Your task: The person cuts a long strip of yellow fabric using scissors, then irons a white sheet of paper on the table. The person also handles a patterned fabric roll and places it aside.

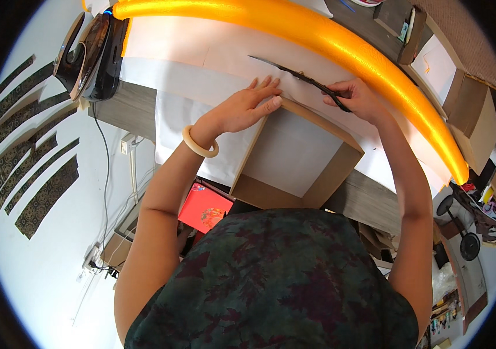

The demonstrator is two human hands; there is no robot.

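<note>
My right hand point(359, 100) grips the black handles of a pair of scissors point(303, 77). Their blades point left and lie along the white sheet point(225, 55) on the table. My left hand point(249, 106), with a cream bangle point(212, 153) at its wrist, lies with fingers stretched out on the sheet, left of the scissors' middle. Just below it stands a shallow open cardboard box point(332, 192) with a white bottom. Its far rim is close under both hands. Past the scissors, a roll of shiny golden-yellow fabric point(323, 36) runs across the far side.
A black and brown steam iron point(88, 52) stands at the far left on the grey table point(129, 110). Another open cardboard box point(472, 107) sits at the right. A red box point(204, 206) lies below table level. A cable point(104, 154) hangs along the left wall.
</note>
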